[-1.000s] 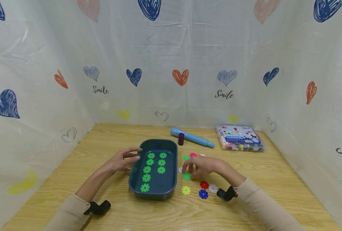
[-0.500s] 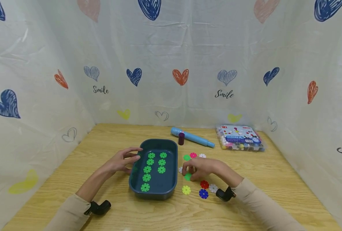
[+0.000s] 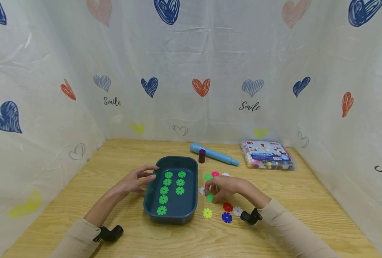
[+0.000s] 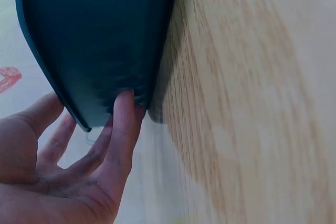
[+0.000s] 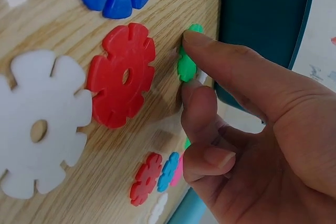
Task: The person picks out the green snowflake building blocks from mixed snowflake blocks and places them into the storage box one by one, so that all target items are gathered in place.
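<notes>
A deep dark teal tray [image 3: 181,208] stands on the table, with several green notched snowflake discs [image 3: 163,190] laid in two columns inside. At its left side, my left hand [image 3: 136,181] grips the wall, some fingers over the rim and another finger [image 4: 125,111] against the outside. Right of the tray, my right hand [image 3: 226,188] reaches down to a green snowflake disc [image 5: 186,66] at table level. Thumb and forefinger pinch that disc at opposite edges, while the other fingers curl in. Part of the disc is hidden by the fingers.
Loose discs surround my right hand: yellow [image 3: 207,213], blue [image 3: 227,217], red [image 3: 227,207], white [image 3: 237,211] and pink [image 3: 215,174], among others. Behind lie a light blue tube [image 3: 214,153], a small dark purple cylinder [image 3: 202,156] and a clear box of coloured parts [image 3: 268,154].
The green disc under my right fingers has shifted slightly to the right, and the right hand has edged with it. My left hand and the tray stay in place.
</notes>
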The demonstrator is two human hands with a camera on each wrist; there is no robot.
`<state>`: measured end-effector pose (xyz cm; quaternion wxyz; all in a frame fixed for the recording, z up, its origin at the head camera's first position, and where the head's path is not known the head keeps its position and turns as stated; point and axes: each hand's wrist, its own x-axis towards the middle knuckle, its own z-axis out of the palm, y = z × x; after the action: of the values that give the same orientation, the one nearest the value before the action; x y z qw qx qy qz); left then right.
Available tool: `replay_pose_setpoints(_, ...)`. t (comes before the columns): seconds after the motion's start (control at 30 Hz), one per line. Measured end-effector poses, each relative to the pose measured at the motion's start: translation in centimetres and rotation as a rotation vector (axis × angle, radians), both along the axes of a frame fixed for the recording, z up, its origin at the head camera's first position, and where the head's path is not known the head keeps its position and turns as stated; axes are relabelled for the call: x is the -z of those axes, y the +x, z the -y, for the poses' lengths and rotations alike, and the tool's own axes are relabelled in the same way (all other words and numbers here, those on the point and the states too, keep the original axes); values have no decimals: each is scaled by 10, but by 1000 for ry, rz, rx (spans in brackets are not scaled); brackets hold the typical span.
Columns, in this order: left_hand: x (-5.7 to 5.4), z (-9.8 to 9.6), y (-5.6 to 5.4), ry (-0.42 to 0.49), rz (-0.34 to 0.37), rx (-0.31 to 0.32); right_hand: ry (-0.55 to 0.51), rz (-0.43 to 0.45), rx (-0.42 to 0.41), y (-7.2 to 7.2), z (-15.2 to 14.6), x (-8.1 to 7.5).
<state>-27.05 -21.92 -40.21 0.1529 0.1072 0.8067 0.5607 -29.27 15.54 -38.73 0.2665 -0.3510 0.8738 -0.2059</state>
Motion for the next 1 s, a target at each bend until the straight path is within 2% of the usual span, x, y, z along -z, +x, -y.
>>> replay_pose_setpoints(0.2,0,0,1,8,4,-6,6,-30,32,0,-2,0)
replay_pose_setpoints(0.53,1,0,0,14,4,-1,-12,-133,-19,1,-10,3)
replay_pose_setpoints(0.73,1,1,0,13,10,2,-43,-153,-65,-3,-20,6)
replay_pose_setpoints(0.87,1,0,0,12,6,3,-59,-156,-94,-5,-26,1)
replay_pose_setpoints(1.0,0,0,1,8,3,0,-75,-118,-106,-6,-32,-5)
